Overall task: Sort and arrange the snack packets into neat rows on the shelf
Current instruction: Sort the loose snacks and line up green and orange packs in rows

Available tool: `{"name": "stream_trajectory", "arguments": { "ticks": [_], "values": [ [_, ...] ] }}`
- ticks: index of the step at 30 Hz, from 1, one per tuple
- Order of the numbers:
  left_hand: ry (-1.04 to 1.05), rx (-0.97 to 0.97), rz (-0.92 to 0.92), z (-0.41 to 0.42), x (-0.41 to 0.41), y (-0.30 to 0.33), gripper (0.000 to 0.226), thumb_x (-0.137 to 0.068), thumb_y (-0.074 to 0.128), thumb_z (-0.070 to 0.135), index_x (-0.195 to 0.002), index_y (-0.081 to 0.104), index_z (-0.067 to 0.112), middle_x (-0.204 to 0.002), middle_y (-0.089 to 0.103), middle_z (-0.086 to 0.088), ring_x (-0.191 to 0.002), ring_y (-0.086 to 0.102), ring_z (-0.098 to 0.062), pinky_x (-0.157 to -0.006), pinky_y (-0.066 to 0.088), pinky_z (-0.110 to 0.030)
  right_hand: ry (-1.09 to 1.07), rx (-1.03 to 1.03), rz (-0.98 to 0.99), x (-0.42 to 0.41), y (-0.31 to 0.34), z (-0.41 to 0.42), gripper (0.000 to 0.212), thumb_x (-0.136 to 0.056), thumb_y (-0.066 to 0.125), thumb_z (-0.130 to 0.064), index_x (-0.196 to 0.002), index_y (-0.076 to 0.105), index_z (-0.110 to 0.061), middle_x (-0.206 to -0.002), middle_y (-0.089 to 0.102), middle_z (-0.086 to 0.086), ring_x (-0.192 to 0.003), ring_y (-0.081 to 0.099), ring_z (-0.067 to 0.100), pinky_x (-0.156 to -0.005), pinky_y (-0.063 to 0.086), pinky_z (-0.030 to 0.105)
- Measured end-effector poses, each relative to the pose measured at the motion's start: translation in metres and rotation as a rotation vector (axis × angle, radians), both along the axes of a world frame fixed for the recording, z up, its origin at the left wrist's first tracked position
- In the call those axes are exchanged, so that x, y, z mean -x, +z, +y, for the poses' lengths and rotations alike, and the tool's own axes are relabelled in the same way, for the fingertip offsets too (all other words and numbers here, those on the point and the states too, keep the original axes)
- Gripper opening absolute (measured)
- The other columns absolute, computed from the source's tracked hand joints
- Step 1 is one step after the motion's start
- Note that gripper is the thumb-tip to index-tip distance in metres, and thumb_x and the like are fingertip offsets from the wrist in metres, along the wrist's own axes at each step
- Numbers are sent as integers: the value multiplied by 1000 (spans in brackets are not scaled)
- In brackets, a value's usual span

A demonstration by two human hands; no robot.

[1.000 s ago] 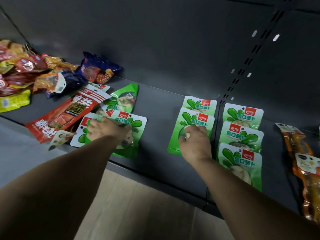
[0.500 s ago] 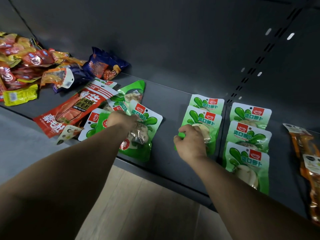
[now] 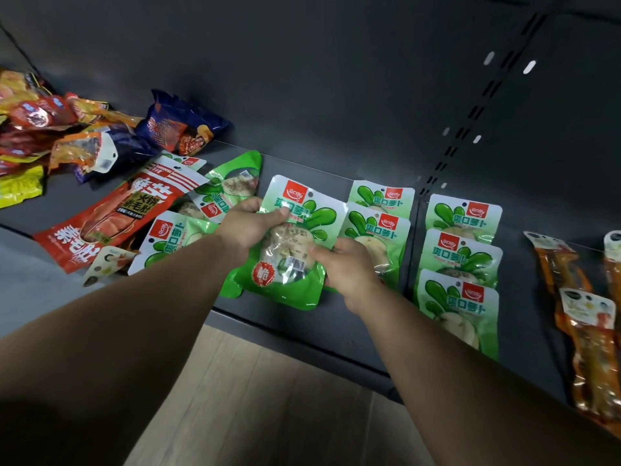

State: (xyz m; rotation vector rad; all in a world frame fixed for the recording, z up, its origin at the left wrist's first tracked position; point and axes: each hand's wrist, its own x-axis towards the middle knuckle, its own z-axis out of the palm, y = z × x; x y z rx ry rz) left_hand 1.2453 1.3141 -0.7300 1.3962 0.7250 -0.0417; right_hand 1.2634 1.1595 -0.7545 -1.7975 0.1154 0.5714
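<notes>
**Both hands on one green radish packet**

Fingers (image 3: 274, 215) of the left hand (image 3: 247, 227) curl over the left edge of a green radish packet (image 3: 295, 243), thumb on its face, while the right hand (image 3: 349, 269) pinches the packet's lower right edge. It is held tilted just above the dark shelf (image 3: 336, 324), near the front lip, its right side overlapping a column of two matching packets (image 3: 379, 213). Right of that, past the shelf seam, a tidy column of three green packets (image 3: 462, 264) lies flat. Orange packets (image 3: 584, 334) lie at the far right. Left of the hands, more green packets (image 3: 168, 243) sit loose beside a long red packet (image 3: 114, 216). Farther back on the left is a jumbled heap of red, yellow and blue packets (image 3: 84, 142), against the dark back panel (image 3: 336, 79).
</notes>
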Motion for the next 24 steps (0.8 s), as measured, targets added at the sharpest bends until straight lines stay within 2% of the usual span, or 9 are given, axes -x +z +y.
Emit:
{"name": "stream_trajectory", "arguments": {
  "ticks": [2,6,10,14,18,20,21,23,24],
  "values": [
    [-7,4,5,-1,1,0,77,-65,80,24,-131,48,0,-111,67,-14,-87,70,-24,-74,56,-35,-11,1,23,-1,0,-2,16,-82,71,-17,-78,57,-10,-83,65,12,-80,63,30,-82,52,59],
    [12,26,9,0,1,-1,22,-80,71,12,-98,61,6,-96,70,-11,-78,67,-23,-73,56,-35,-21,-21,16,-3,0,-4,32,-86,67,-11,-64,44,-14,-65,50,2,-71,49,21,-72,49,42],
    [94,16,15,2,-1,-2,14,-84,69,12,-95,63,7,-93,71,-8,-83,68,-23,-79,56,-36,6,-39,-10,-1,1,-4,24,-89,63,-10,-70,51,-16,-76,59,5,-77,55,22,-74,49,41],
    [188,-27,5,-2,-5,-5,9,-85,69,10,-80,61,12,-84,68,-6,-74,66,-19,-66,53,-29,26,-36,-18,2,-1,-11,14,-90,61,-9,-81,59,-20,-100,69,12,-92,64,29,-87,52,46],
    [67,-245,-14,-21,-10,-10,11,-85,68,13,-77,61,16,-76,63,0,-65,58,-14,-58,47,-20,-19,9,-11,2,-3,-31,18,-90,60,-8,-80,59,-23,-95,68,6,-96,65,30,-90,52,50],
    [0,-271,-20,-34,-15,-12,7,-84,69,10,-85,62,13,-74,61,0,-60,55,-11,-48,45,-14,-65,55,-1,1,-1,-45,22,-91,60,-7,-74,58,-21,-82,64,4,-86,62,27,-85,54,44],
    [-31,-264,-20,-40,-16,-14,11,-83,70,9,-91,62,11,-76,62,0,-62,57,-12,-49,47,-13,-89,93,1,1,0,-52,26,-91,60,-7,-69,55,-20,-74,61,1,-79,60,23,-76,54,36],
    [-129,-309,-12,-52,-20,-19,25,-79,75,13,-101,63,10,-85,66,0,-76,64,-16,-68,54,-21,-112,223,-6,0,1,-66,33,-91,59,-10,-62,47,-19,-64,52,-2,-63,52,18,-55,43,21],
    [-203,-395,4,-58,-22,-22,28,-77,76,17,-102,63,13,-90,68,1,-83,66,-18,-76,55,-27,-102,302,-16,0,0,-72,31,-91,59,-13,-62,48,-16,-66,52,1,-62,50,18,-53,38,21]
  ]
}}
